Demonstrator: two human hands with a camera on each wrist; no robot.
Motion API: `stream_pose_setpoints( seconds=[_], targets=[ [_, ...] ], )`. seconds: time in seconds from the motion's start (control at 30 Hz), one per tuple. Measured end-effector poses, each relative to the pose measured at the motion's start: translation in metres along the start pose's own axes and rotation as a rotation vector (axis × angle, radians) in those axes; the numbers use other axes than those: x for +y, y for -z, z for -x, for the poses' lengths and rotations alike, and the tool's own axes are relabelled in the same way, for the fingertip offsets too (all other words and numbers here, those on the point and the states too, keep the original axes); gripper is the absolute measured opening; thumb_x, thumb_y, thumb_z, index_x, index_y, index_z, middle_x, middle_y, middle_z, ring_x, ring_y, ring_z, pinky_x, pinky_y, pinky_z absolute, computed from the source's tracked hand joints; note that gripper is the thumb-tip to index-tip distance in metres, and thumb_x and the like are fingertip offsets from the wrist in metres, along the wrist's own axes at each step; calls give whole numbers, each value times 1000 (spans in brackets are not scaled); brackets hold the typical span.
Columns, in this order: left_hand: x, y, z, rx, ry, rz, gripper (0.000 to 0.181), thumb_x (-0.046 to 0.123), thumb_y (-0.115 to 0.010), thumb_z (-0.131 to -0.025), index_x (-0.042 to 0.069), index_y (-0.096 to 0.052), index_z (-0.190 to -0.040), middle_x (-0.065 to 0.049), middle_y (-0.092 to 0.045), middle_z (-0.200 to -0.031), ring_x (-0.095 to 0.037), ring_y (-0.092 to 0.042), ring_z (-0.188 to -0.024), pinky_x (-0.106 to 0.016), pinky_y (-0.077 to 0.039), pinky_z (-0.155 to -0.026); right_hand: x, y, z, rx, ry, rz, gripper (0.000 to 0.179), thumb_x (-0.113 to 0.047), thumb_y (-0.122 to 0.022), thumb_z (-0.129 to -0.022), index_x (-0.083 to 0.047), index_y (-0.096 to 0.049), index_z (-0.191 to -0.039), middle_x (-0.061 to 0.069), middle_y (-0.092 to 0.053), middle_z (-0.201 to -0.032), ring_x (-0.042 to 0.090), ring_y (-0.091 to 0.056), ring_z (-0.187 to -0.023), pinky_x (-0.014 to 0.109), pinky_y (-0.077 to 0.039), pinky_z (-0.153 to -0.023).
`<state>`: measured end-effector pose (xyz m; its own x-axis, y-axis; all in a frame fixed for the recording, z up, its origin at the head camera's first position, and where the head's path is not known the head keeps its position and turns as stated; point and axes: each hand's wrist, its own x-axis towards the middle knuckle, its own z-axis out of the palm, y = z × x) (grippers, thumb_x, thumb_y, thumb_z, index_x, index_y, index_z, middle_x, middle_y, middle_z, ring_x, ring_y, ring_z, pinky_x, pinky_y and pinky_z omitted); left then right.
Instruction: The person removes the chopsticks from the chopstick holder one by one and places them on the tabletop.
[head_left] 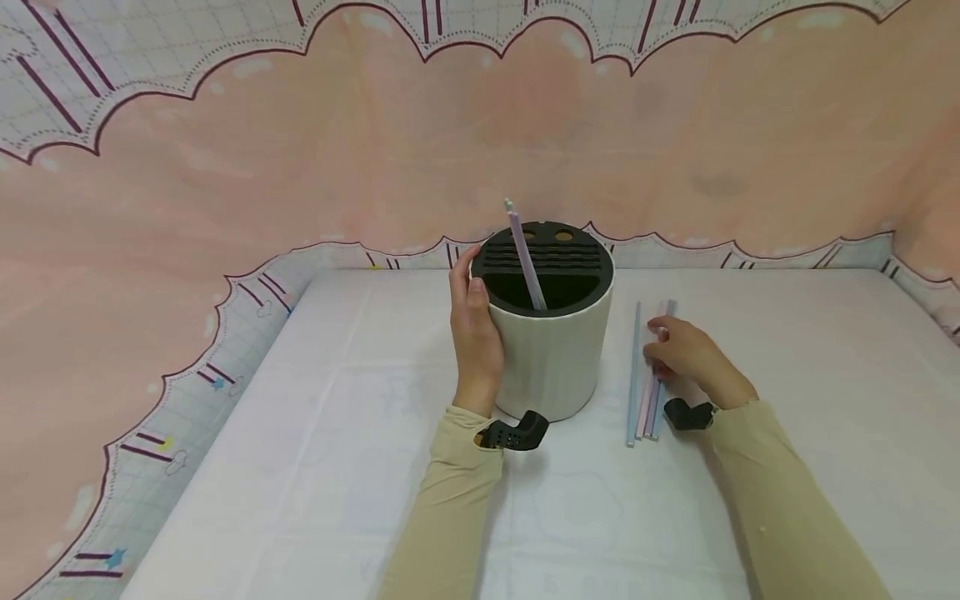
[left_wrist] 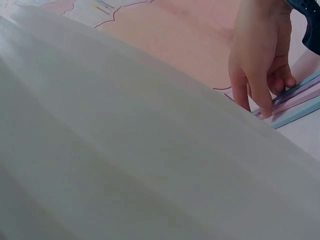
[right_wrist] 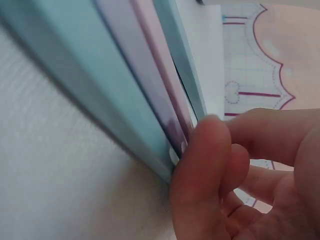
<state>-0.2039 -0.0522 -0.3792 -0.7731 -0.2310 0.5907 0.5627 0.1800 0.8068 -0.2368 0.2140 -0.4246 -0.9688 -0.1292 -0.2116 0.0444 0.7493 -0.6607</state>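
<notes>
A round white pen holder (head_left: 551,358) with a black slotted top stands upright on the table. My left hand (head_left: 476,346) grips its left side, the fingers reaching round towards the back. One purple pencil (head_left: 527,262) leans in the holder's front compartment. To the right lie several pencils side by side: a blue pencil (head_left: 633,383) on the left, then a pink pencil (head_left: 645,408), a purple pencil (right_wrist: 145,85) and another blue pencil (right_wrist: 95,85). My right hand (head_left: 690,354) is over their far part, thumb and fingers pinching at the pink pencil; the thumb hides the pencil ends.
A white cloth (head_left: 337,475) covers the table. Behind its far edge hangs a peach-coloured patterned cloth (head_left: 420,158), which also runs along the left side. Black wrist cameras (head_left: 517,432) sit on both wrists, the left one close to the holder's base.
</notes>
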Motion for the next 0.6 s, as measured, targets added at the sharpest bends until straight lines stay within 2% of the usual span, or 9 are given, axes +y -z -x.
stream_pose_setpoints(
  seconds=[0.17, 0.3, 0.37, 0.43, 0.53, 0.6],
  targets=[
    [1, 1, 0, -5, 0, 13, 64, 66, -22, -85, 26, -35, -133, 12, -45, -127, -5, -42, -115, -37, -32, -96, 3, 2, 1, -14, 15, -46, 47, -12, -42, -88, 4, -33, -131, 15, -50, -86, 17, -54, -61, 31, -42, -67],
    [0, 2, 2, -6, -3, 9, 63, 64, -22, -86, 24, -35, -133, 12, -44, -128, -6, -42, -115, -37, -32, -95, 4, 1, 10, 35, 66, -88, 43, -19, -41, -92, 0, -36, -130, 16, -51, -92, 19, -54, -65, 30, -45, -65],
    [-1, 2, 4, -2, -5, 3, 62, 62, -21, -87, 23, -35, -133, 13, -44, -128, -6, -42, -115, -37, -32, -95, 0, 0, 16, 109, 102, -116, 40, -24, -40, -94, -3, -41, -128, 17, -51, -98, 21, -53, -69, 29, -46, -62],
    [-1, 2, 5, 3, -15, 0, 62, 60, -21, -88, 21, -35, -134, 13, -44, -128, -6, -42, -115, -37, -33, -95, -8, -1, 23, 221, 151, -139, 39, -30, -40, -94, -7, -48, -124, 16, -53, -99, 22, -52, -72, 27, -45, -61],
    [-1, 3, 5, 8, -33, -6, 59, 57, -21, -90, 21, -35, -134, 13, -44, -128, -6, -42, -115, -37, -33, -95, -26, -4, 32, 405, 246, -188, 37, -37, -40, -93, -12, -56, -115, 10, -58, -93, 20, -52, -76, 23, -44, -62],
    [-1, 3, 4, 8, -44, -8, 57, 55, -21, -90, 22, -35, -134, 13, -45, -127, -7, -42, -115, -37, -33, -95, -39, -6, 37, 501, 321, -214, 35, -39, -41, -92, -15, -60, -109, 5, -60, -88, 15, -52, -78, 21, -43, -66]
  ],
)
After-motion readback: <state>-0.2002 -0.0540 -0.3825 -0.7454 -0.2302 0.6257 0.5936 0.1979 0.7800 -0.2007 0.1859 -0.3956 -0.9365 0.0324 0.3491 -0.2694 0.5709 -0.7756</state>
